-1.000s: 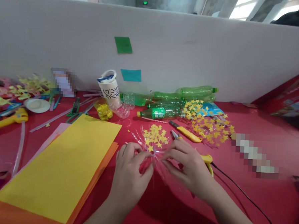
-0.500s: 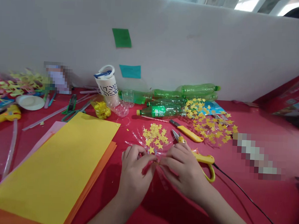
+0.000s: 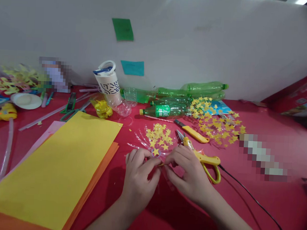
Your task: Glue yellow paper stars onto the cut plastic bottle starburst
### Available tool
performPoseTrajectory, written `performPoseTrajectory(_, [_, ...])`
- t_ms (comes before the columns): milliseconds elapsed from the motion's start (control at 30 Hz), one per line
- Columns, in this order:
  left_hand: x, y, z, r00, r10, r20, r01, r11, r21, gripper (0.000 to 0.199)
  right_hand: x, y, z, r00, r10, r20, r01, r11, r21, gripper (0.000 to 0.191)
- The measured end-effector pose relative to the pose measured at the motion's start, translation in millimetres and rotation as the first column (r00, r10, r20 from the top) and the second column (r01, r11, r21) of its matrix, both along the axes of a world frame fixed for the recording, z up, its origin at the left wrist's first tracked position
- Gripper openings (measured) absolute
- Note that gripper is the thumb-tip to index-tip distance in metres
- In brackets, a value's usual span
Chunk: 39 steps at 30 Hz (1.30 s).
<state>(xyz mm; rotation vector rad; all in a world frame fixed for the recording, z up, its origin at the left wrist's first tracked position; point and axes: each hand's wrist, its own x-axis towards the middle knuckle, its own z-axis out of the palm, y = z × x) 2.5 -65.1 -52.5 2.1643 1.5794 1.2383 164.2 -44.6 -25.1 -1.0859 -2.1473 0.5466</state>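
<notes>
My left hand (image 3: 141, 176) and my right hand (image 3: 189, 173) meet fingertip to fingertip, both pinching a small yellow paper piece (image 3: 162, 164). It looks like a star seen edge-on, though the fingers cover much of it. Just beyond them, a clear plastic bottle piece cut into strips (image 3: 142, 140) lies splayed on the table, partly hidden under my hands. Yellow paper stars (image 3: 159, 136) are heaped over its middle. Close to my right hand lie yellow-handled scissors (image 3: 188, 143) and a yellow glue gun (image 3: 209, 160) with a black cord.
Yellow sheets (image 3: 55, 168) over orange ones cover the left. Behind are green bottles (image 3: 203, 87), a white patterned tumbler (image 3: 108, 83) and a yellow box cutter (image 3: 193, 131). Star-covered plastic strips (image 3: 219, 127) spread at right. Another yellow glue gun (image 3: 6, 113) lies far left.
The view has tipped slightly downward. My fingertips have parted a little, so the yellow paper piece between them shows more clearly. Both hands keep nearly the same place.
</notes>
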Motion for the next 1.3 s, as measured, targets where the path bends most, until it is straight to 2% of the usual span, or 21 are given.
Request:
performPoseTrajectory(467, [0.6, 0.1, -2.0, 1.000, -0.005, 0.005, 0.005, 1.000, -0.017, 0.018, -5.0, -1.8, 1.1, 0.995, -0.097, -0.004, 0.096, 0.995, -0.033, 0.012])
performPoseTrajectory(867, [0.2, 0.9, -3.4, 1.000, -0.029, 0.008, 0.029, 0.998, -0.047, 0.018, -2.3, 0.1, -0.3, 0.994, -0.108, -0.021, 0.105, 0.990, -0.091, 0.011])
performPoseTrajectory(933, [0.4, 0.9, -3.9, 0.999, -0.027, 0.018, 0.028, 0.998, -0.062, 0.019, -0.9, -1.0, 0.9, 0.992, -0.125, -0.033, 0.123, 0.991, -0.055, 0.008])
performPoseTrajectory(1000, [0.6, 1.3, -4.1, 0.999, -0.022, 0.034, 0.024, 0.997, -0.077, 0.016, 0.5, -2.8, 1.8, 0.995, -0.093, -0.022, 0.093, 0.995, 0.040, 0.002])
performPoseTrajectory(1167, [0.6, 3.5, -5.7, 0.998, 0.006, 0.067, 0.002, 0.992, -0.127, 0.012, 2.1, -6.3, -1.5, 0.992, -0.006, 0.124, -0.035, 0.945, 0.325, 0.016])
performPoseTrajectory(1300, [0.2, 4.5, -5.4, 0.996, 0.019, 0.089, -0.001, 0.981, -0.192, 0.013, 2.3, -5.2, -3.9, 0.993, -0.004, 0.120, -0.041, 0.928, 0.369, 0.018])
